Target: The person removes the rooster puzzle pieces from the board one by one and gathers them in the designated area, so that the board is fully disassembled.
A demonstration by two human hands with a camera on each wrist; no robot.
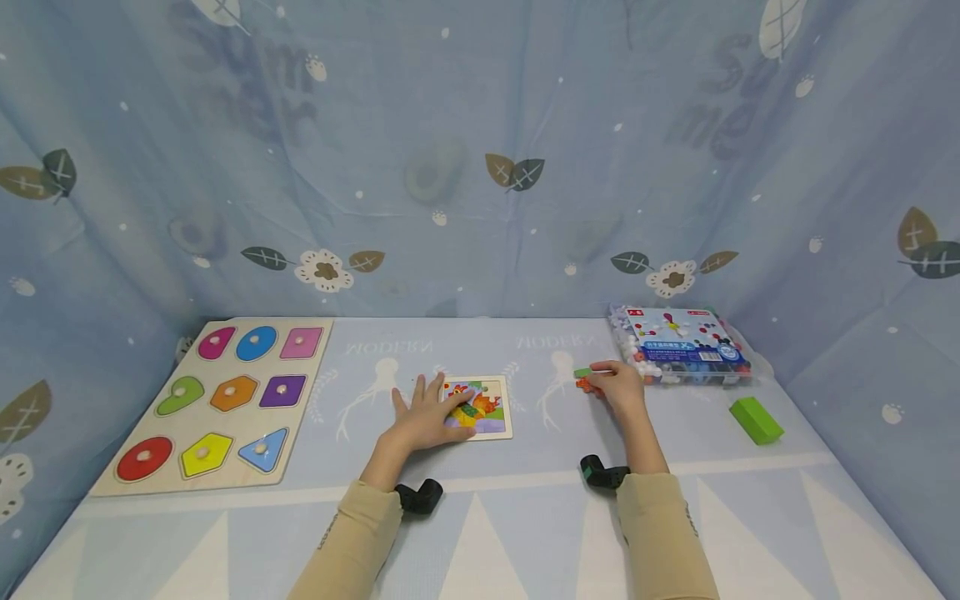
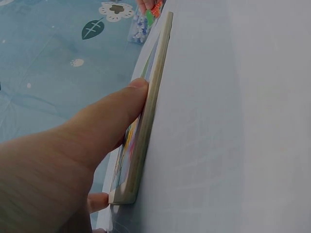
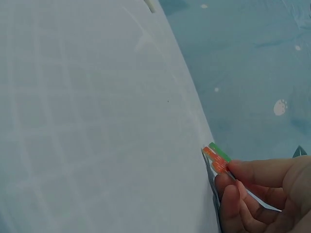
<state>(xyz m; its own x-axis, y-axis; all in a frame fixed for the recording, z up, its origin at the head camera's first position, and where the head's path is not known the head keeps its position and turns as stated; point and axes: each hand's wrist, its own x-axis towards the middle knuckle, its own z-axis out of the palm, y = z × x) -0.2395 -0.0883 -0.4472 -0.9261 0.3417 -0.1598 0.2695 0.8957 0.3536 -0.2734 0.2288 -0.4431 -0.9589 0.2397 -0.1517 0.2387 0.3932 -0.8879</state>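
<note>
In the head view, a small framed jigsaw puzzle (image 1: 491, 428) with a colourful picture lies flat near the middle of the table. My left hand (image 1: 423, 421) rests on its left part with fingers spread, covering some of the picture. The left wrist view shows the thumb (image 2: 114, 114) pressing on the puzzle frame (image 2: 151, 107). To the right, my right hand (image 1: 624, 390) pinches a puzzle piece (image 1: 583, 384) coloured orange and green. In the right wrist view the piece (image 3: 218, 162) is between thumb and fingers, close to the table surface; whether it touches is unclear.
A wooden shape board (image 1: 225, 423) with knobbed coloured shapes lies at the left. A clear box (image 1: 678, 337) of small parts stands at the back right, and a green block (image 1: 756, 419) lies in front of it. A patterned curtain (image 1: 465, 275) hangs behind the table.
</note>
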